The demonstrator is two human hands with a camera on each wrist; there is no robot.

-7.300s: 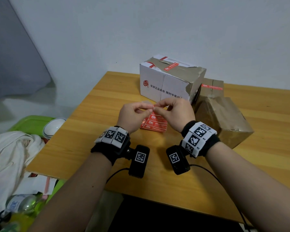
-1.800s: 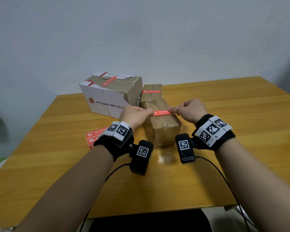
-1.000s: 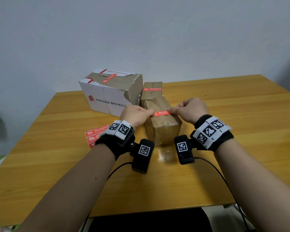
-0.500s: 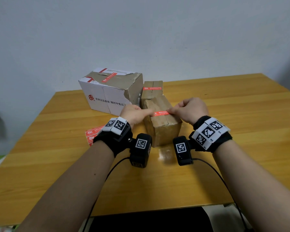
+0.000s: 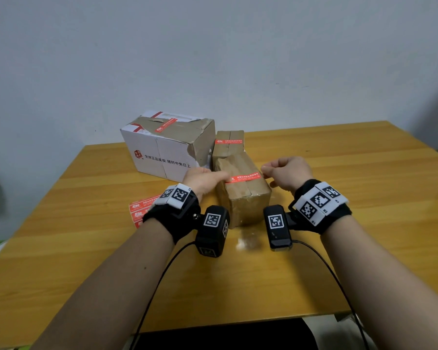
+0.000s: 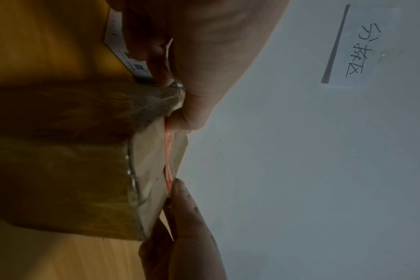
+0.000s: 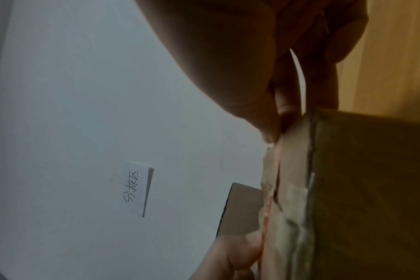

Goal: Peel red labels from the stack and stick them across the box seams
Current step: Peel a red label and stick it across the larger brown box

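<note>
Lying flat across the top seam of the brown box (image 5: 242,188) on the bench (image 5: 364,198), the red label (image 5: 245,177) is pressed at its left end by the left hand (image 5: 204,180), forefinger straight; the right hand (image 5: 287,173), fingers curled, touches its right end, though whether that grip pinches it I cannot tell
</note>
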